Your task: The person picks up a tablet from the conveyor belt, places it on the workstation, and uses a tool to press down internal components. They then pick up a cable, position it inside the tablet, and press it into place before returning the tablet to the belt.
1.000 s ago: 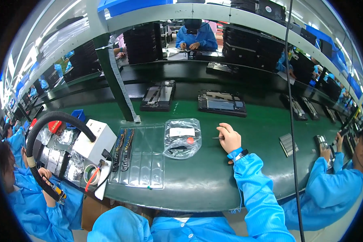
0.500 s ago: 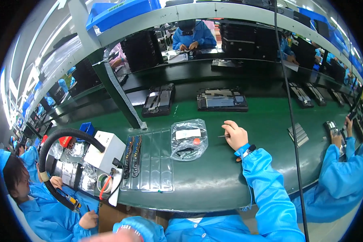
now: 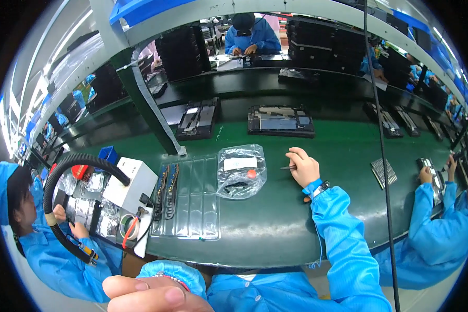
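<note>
My right hand (image 3: 305,169) rests over the green bench, closed round a thin dark tool with a pointed tip (image 3: 285,168) that sticks out to the left, apparently tweezers. A blue wrist strap and a watch (image 3: 323,186) sit at that wrist. Left of the tip lies a clear plastic bag (image 3: 241,182) with a white label, an orange dot and dark parts inside. My left hand (image 3: 151,297) is raised close in at the lower edge, fingers curled together, with nothing visible in them; part of it is cut off.
A clear tray (image 3: 197,208) holds strips of small parts (image 3: 165,190), beside a white box (image 3: 131,179) with a black hose (image 3: 88,158). Opened devices (image 3: 281,122) lie farther back. A small-parts sheet (image 3: 384,173) and a hanging black cable (image 3: 382,135) are at right. Co-workers sit on both sides (image 3: 447,218).
My left hand has risen farther into view, its curled fingers now showing. The right hand stays nearly in place with its tool. The whole view has shifted slightly.
</note>
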